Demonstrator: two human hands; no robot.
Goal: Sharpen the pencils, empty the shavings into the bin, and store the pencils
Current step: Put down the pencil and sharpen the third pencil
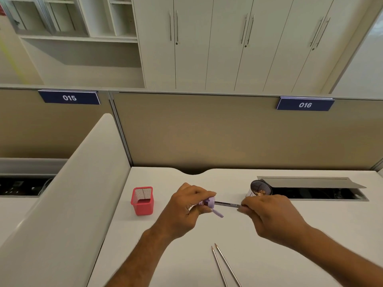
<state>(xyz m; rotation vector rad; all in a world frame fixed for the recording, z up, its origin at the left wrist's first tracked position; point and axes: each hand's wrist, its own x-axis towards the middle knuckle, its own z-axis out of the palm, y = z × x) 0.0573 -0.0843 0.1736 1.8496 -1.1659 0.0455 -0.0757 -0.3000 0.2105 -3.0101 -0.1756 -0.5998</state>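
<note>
Near the front edge of the tabletop (269, 255) two pencils (224, 266) lie side by side, their points away from the person. Further in, near the middle, the left hand (186, 206) grips a purple sharpener (210, 203). The right hand (267, 214) pinches a dark pencil (227, 203) whose tip is inside the sharpener. Behind the right hand stands a small bin (260, 189) with shavings inside. Toward the left edge stands a red mesh holder (142, 200).
</note>
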